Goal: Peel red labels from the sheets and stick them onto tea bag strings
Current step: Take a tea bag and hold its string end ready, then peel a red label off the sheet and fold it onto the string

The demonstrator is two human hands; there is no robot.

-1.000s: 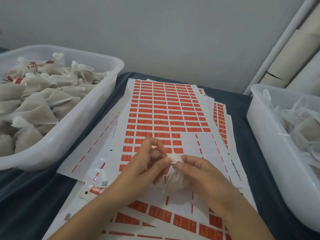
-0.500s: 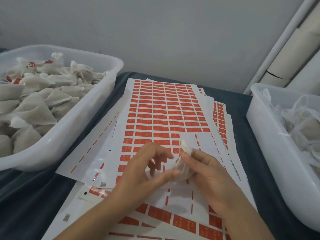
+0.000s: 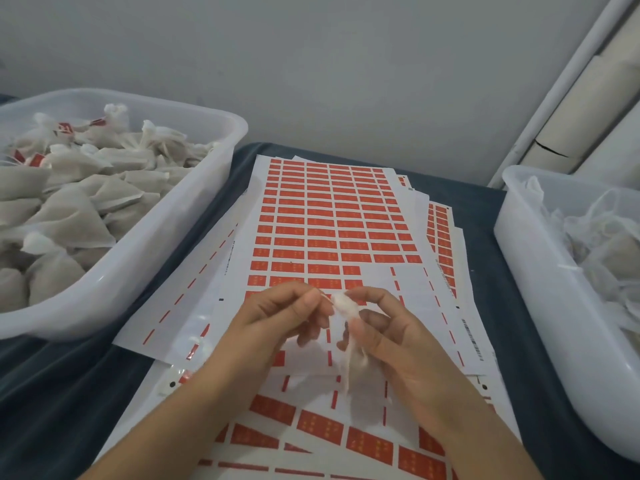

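A translucent white plastic tub [image 3: 145, 268] is sitting at the left on the dark blue cloth-covered table [image 3: 52, 386], heaped with soft, papery, pyramid-shaped tea bags [image 3: 79, 209], a few showing small red tags. Glossy white label sheets [image 3: 329, 223] are lying overlapped in the middle, gridded with small red rectangular labels [image 3: 325, 244]; the nearer rows are showing bare backing with thin red slivers left.

Above the sheets, the left hand [image 3: 277, 320] is curling its fingers, the thumb and forefinger pinching something fine at the knotted top of a white gauzy tea bag [image 3: 349, 337]; whether that is the string is too small to tell. The right hand [image 3: 394, 337] is gripping that tea bag, its crumpled mesh body hanging between thumb and fingers.

At the right, a second translucent white plastic tub [image 3: 540, 299] is holding tangled, wispy tea bags with loose strings [image 3: 602, 237].
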